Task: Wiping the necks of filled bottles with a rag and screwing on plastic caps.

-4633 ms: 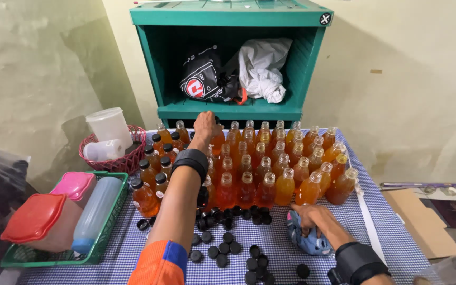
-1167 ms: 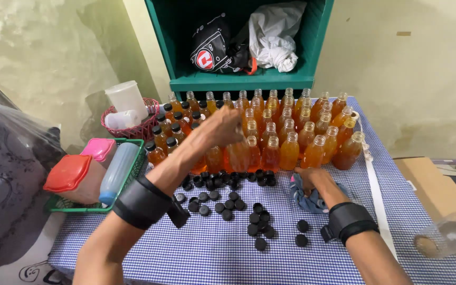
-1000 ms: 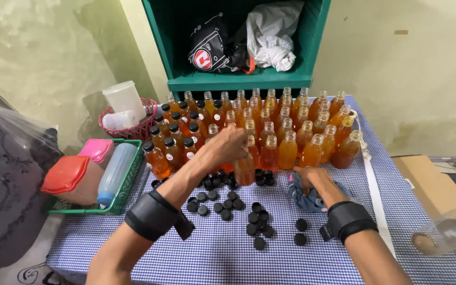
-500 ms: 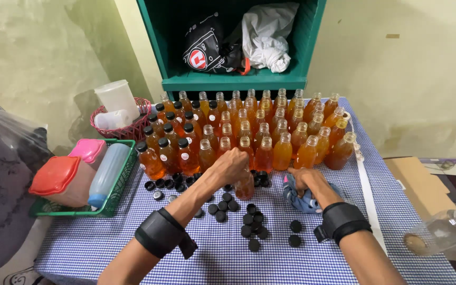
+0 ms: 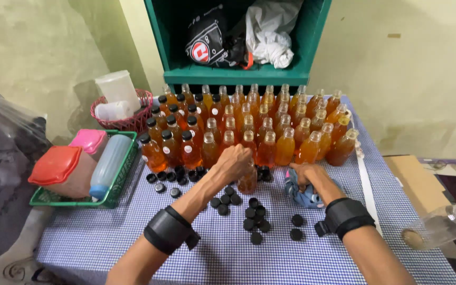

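The left hand (image 5: 233,161) is closed over the neck and top of a small clear bottle of orange liquid (image 5: 247,182), which stands upright on the blue-and-white checked surface (image 5: 207,253) just in front of the massed rows of matching orange-filled bottles (image 5: 270,121), at about twelve o'clock from the scatter of small black screw caps (image 5: 249,216). Its fingers (image 5: 241,154) wrap the top, so whether a cap sits under them cannot be told. The right hand (image 5: 307,175), at three o'clock from that bottle, presses down with curled fingers on a crumpled blue cloth (image 5: 303,194) lying on the surface. The bottle looks full, so it is likely fairly heavy for its size and stiff-walled, possibly slick if any liquid has run down it; being narrow and tall, it would tip easily against its neighbours. A firm hold around the body just below the shoulder seems steadier than the neck alone.
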